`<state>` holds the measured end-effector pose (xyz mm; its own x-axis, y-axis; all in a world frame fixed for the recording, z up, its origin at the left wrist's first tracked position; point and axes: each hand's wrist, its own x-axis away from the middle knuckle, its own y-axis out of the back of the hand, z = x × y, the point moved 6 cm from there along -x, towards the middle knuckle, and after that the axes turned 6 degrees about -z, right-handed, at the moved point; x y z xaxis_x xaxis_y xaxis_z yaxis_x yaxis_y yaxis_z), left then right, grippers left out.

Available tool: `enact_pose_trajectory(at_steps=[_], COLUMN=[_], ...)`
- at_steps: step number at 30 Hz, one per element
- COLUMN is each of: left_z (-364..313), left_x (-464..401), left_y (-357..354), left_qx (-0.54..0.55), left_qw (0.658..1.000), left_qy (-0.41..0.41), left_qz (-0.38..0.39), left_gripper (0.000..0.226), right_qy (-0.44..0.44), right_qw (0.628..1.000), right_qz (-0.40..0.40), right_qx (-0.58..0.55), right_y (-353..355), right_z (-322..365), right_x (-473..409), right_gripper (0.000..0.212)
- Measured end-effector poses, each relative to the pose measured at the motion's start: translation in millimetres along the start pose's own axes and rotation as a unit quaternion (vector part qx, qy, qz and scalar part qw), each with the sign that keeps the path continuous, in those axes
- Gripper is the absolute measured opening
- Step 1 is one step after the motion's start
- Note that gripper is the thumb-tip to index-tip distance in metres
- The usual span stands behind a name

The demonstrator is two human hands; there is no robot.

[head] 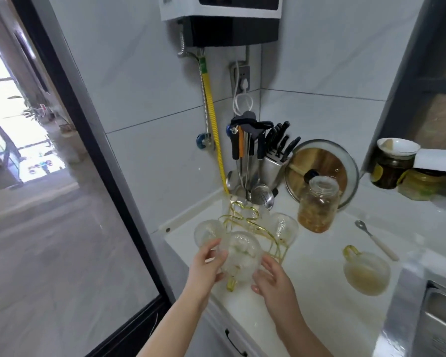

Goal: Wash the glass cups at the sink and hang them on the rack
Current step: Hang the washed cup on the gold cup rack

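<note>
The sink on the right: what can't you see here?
- Sink: head view's right edge cuts it off; tap and basin unseen.
- Held cup: left hand and right hand cover its sides.
- Gold rack: hooks blur behind hanging cups.
- Cup on counter: contents unclear.

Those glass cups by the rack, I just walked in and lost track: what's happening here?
A person holds a glass cup with both hands, left hand and right hand, at the gold rack. Two other cups already hang there. A dirty cup waits on the counter near the sink.
</note>
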<state>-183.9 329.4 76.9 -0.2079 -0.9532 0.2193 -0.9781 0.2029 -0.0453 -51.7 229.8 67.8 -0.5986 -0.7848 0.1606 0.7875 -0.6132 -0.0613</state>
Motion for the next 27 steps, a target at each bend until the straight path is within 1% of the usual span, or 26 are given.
enact_pose_trajectory(at_steps=[5, 9, 12, 16, 19, 22, 24, 27], left_z=[6, 17, 28, 43, 54, 62, 69, 76], left_x=[-40, -68, -79, -96, -107, -113, -118, -123], left_y=[14, 10, 9, 12, 16, 18, 19, 20], left_qx=[0.002, 0.004, -0.008, -0.029, -0.017, -0.022, -0.030, -0.035], left_qw=[0.999, 0.999, 0.998, 0.998, 0.997, 0.995, 0.994, 0.992], left_qy=[0.013, 0.027, 0.044, 0.047, 0.068, 0.089, 0.104, 0.120], left_qz=[-0.038, -0.045, -0.045, -0.038, -0.033, -0.033, -0.031, -0.033], left_gripper=[0.032, 0.030, 0.029, 0.027, 0.021, 0.024, 0.026, 0.015], right_qy=[-0.040, -0.058, -0.080, -0.105, -0.133, -0.154, -0.162, -0.167], right_qw=[0.998, 0.997, 0.996, 0.994, 0.991, 0.986, 0.983, 0.980], right_qz=[0.031, 0.047, 0.036, 0.027, -0.018, -0.064, -0.088, -0.112], right_qx=[0.022, 0.028, 0.024, 0.020, 0.003, -0.008, -0.009, -0.008], right_y=[-27, -40, -46, -55, -61, -66, -68, -70], right_z=[-12, -20, -29, -37, -45, -54, -58, -61], right_x=[-32, -54, -63, -71, -74, -75, -76, -75], right_gripper=[0.047, 0.054, 0.053, 0.049, 0.044, 0.053, 0.056, 0.055])
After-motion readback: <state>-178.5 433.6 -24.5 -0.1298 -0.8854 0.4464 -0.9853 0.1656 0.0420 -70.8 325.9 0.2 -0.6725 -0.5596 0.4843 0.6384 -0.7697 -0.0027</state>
